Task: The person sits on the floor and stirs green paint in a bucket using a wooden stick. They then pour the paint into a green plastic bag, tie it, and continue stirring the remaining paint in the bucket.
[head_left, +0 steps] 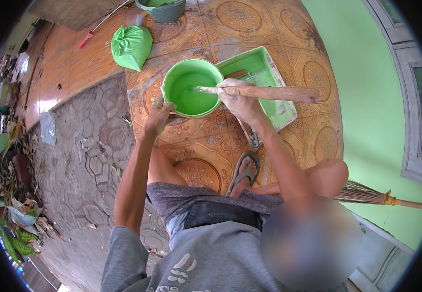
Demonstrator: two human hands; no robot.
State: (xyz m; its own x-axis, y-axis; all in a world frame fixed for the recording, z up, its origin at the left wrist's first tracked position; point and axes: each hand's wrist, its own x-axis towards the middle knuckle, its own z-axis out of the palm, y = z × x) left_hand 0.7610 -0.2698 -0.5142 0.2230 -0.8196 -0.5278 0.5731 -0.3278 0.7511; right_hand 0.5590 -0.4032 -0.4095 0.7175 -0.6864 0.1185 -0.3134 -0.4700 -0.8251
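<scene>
In front of me stands a round bucket (164, 86) holding bright green paint (187, 97). My left hand (159, 115) is closed on its near left rim. My right hand (241, 100), smeared with pale paint, grips a thick wooden stick (289, 94) over the bucket's right side. The stick's thin, paint-coated end dips into the paint, while its broad brown end points right. Just right of the bucket, partly under my right hand and the stick, lies a paint tray (285, 106) coated in green. A brown handle (236, 74) shows inside the tray.
Beyond the bucket sit a tied green bag (132, 46) and a grey basin (166, 13). A red-handled tool (86, 40) lies at far left. The green wall (366, 117) borders the right, with a stick broom (366, 193) against it. Paving (91, 160) lies left of the orange tiles.
</scene>
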